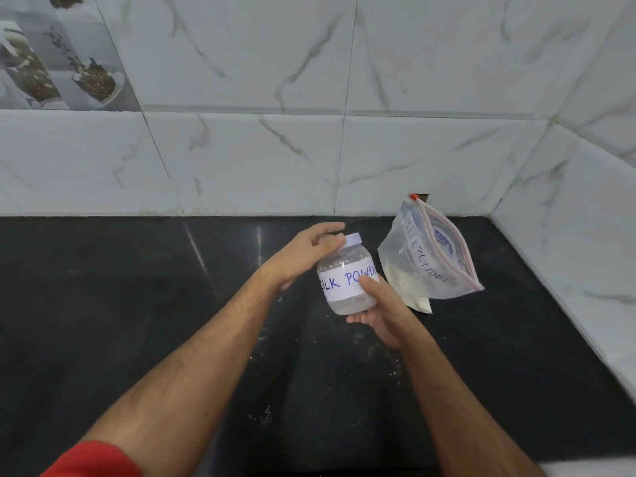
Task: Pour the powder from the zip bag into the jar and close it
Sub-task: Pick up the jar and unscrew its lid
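A small clear plastic jar [347, 282] with a white label reading "MILK POWDER" is held tilted above the black counter. My right hand [377, 309] grips its lower body from below. My left hand [306, 254] wraps around the jar's shoulder, fingers touching the white lid [353, 239], which sits on the jar. The jar looks nearly empty. To the right, a clear zip bag [430, 259] marked "MILK POWDER" leans near the wall corner, its red zip mouth gaping, with pale powder at its bottom.
The black stone counter [172, 321] carries scattered white powder specks in front of me. Marble-pattern tiled walls [309, 149] rise behind and at the right, forming a corner close behind the bag. A red sleeve shows at the bottom left.
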